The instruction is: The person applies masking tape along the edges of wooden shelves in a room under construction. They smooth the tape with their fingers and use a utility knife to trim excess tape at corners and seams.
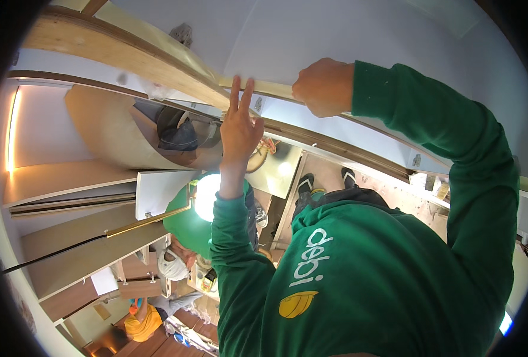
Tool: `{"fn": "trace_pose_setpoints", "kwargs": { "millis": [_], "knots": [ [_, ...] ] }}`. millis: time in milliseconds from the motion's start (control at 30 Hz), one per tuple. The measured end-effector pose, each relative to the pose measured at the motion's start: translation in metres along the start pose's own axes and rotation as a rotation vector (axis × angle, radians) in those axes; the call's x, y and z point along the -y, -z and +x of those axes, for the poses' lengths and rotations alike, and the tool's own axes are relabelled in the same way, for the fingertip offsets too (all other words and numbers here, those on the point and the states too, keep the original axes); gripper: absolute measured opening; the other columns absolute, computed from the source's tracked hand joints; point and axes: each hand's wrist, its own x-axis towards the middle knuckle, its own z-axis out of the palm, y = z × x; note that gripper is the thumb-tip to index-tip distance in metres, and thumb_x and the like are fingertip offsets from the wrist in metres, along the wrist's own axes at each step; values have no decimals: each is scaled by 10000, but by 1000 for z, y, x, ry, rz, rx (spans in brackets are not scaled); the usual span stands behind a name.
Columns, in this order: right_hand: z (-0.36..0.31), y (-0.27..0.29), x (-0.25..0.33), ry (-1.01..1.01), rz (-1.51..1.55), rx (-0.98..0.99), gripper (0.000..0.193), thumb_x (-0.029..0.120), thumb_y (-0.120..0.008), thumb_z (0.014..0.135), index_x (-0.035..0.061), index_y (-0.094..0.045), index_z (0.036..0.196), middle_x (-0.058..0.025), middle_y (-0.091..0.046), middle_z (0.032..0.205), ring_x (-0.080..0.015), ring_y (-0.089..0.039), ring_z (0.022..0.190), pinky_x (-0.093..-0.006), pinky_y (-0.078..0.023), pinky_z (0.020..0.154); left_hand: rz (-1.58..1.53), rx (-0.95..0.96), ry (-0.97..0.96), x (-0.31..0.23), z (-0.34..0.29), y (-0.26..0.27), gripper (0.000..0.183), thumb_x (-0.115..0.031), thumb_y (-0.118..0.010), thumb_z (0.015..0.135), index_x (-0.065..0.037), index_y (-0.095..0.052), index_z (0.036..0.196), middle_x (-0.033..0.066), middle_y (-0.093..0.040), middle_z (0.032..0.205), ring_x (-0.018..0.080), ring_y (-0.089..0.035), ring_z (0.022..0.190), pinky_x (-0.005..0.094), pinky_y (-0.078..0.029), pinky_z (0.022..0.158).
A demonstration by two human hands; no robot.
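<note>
Left hand [240, 135]: two fingers extended, slightly spread, tips at pale strip [268, 88]. Right hand [323, 88]: curled into fist by strip, farther right; cannot tell whether it pinches anything. Strip lies along white panel's [335, 35] edge, near wooden rail [121, 50]. Lit lamp [205, 199] shows beside left forearm.

A long, narrow, pale cream strip [273, 89] runs at a slight slant along a smooth grey-white panel's [264, 47] edge.
</note>
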Motion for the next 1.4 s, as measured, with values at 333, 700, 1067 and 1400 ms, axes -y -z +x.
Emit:
{"fn": "trace_pose_setpoints", "kwargs": {
  "millis": [333,700,1067,1400],
  "knots": [
    [0,6,6,-40,-3,45,158,49,-621,823,26,-754,906,-188,-737,838,-374,-732,787,-473,-595,713,-11,-24,0,0,-1,-4,947,22,-660,735,-207,-397,1615,172,-307,1696,328,-729,853,389,-605,731],
    [0,8,8,-35,-20,50,172,39,-637,805,12,-768,913,-194,-740,823,-370,-739,785,-471,-602,708,15,-19,-2,2,1,-6,962,10,-654,757,-234,-355,1638,98,-273,1722,249,-707,797,336,-609,700],
    [-1,8,6,-24,-20,22,148,56,-636,780,8,-765,835,-204,-738,797,-385,-735,744,-479,-598,665,346,-177,-59,-25,-9,-28,862,-55,-649,794,-169,-401,1611,197,-273,1696,464,-414,1420,546,-493,1066],
    [-8,7,-8,-63,143,23,306,154,-625,863,58,-741,1129,-198,-760,948,-385,-732,877,-484,-589,817,185,-198,-224,-23,-11,-50,804,1,-605,789,-127,-453,1569,75,-438,1609,371,-345,1515,649,-148,1274]
  ]
}}
